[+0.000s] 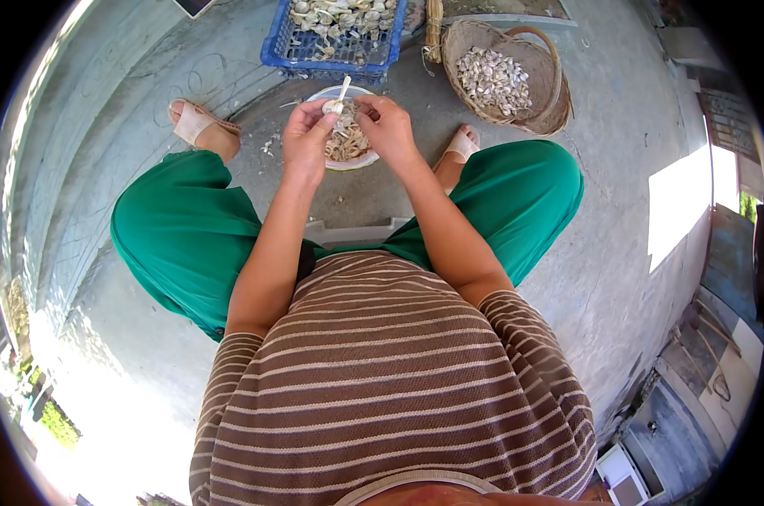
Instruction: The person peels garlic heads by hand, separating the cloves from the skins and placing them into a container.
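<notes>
a garlic bulb [336, 103] with its pale stalk pointing up sits between both hands, just above a white bowl [324, 98] of skins on the floor. the left hand [308, 135] is closed around the bulb, thumb on top. the right hand [387, 125] pinches at the bulb with curled fingers. beyond the bowl stands a blue crate [281, 46] of garlic; to its right, a wicker basket [540, 52] holds cloves.

Bare concrete floor [618, 253]. On it: blue plastic crate [331, 46] of garlic bulbs at top, wicker basket [508, 76] of cloves just right of it, white bowl [348, 139] of peelings near the crate, loose skin scraps [270, 148] left of the bowl.
</notes>
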Motion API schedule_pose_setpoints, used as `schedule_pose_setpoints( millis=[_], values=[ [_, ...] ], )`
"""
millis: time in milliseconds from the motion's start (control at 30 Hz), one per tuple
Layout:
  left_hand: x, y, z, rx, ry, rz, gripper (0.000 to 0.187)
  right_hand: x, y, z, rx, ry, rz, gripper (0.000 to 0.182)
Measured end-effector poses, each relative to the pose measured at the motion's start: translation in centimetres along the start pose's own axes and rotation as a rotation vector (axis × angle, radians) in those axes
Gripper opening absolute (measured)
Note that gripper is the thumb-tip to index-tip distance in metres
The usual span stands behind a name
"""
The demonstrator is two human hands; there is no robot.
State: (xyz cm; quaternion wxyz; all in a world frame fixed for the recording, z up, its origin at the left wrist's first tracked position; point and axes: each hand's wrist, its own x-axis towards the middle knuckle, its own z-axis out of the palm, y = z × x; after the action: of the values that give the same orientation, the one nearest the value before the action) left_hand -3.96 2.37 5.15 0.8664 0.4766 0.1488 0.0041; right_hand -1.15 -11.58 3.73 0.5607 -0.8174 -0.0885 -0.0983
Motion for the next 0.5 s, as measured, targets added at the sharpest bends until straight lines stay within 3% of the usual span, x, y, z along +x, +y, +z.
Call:
schedule_pose_setpoints(
  millis=[33,100,233,500],
  values=[
    [0.0,0.0,0.0,-0.001,0.001,0.000,0.024,0.1,-0.3,-0.1,0.000,-0.001,0.001,0.012],
    [0.0,0.1,0.0,0.046,-0.008,0.017,0.023,0.2,-1.2,-0.4,0.625,-0.152,0.528,0.013],
    [-0.3,-0.1,0.2,0.139,-0.075,0.024,0.022,0.1,-1.8,-0.5,0.840,-0.249,0.615,0.014],
    [-0.2,-0.1,-0.6,-0.131,-0.019,-0.091,0.018,-0.5,-1.9,-0.2,0.979,-0.289,0.602,0.009]
  ],
)
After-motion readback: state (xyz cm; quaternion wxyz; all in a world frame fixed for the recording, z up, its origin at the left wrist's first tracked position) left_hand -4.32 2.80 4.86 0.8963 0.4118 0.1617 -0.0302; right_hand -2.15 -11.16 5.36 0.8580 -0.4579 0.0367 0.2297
